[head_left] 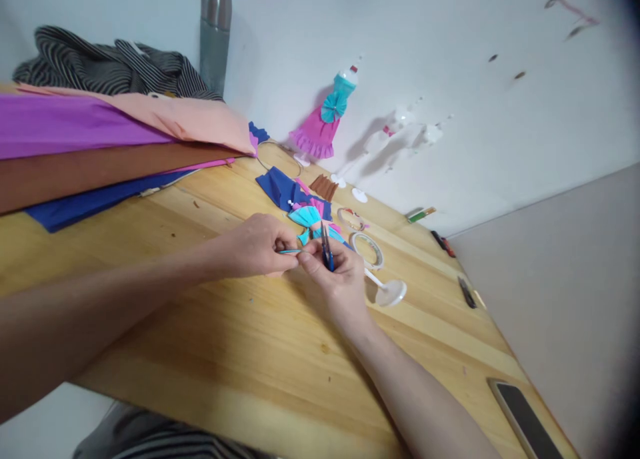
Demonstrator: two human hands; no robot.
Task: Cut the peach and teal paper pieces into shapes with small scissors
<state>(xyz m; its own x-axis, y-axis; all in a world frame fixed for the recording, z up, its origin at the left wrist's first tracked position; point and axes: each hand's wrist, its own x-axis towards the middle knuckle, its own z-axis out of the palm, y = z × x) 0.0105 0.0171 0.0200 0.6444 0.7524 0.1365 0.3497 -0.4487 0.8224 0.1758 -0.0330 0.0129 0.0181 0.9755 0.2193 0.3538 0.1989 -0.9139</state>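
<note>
My left hand [260, 245] is closed, its fingertips pinching a thin light-blue strip [289, 251], which looks like crepe paper. The fingertips of my right hand [343, 269] meet the strip's other end, close to the left fingers. Tucked in my right hand is a small pair of scissors [327, 249], dark blades pointing up. Just beyond my hands, a small mannequin in a turquoise pleated paper dress [307, 217] lies on the table; its white round base [391, 293] shows to the right of my right wrist. My hands hide part of it.
Behind lie navy paper [275, 185], brown pleated paper [325, 187] and a tape roll [367, 249]. A dressed mannequin [320, 125] and two bare white ones stand by the wall. Paper sheets [90, 125] cover the left; a phone [525, 415] and cutter [467, 292] lie right.
</note>
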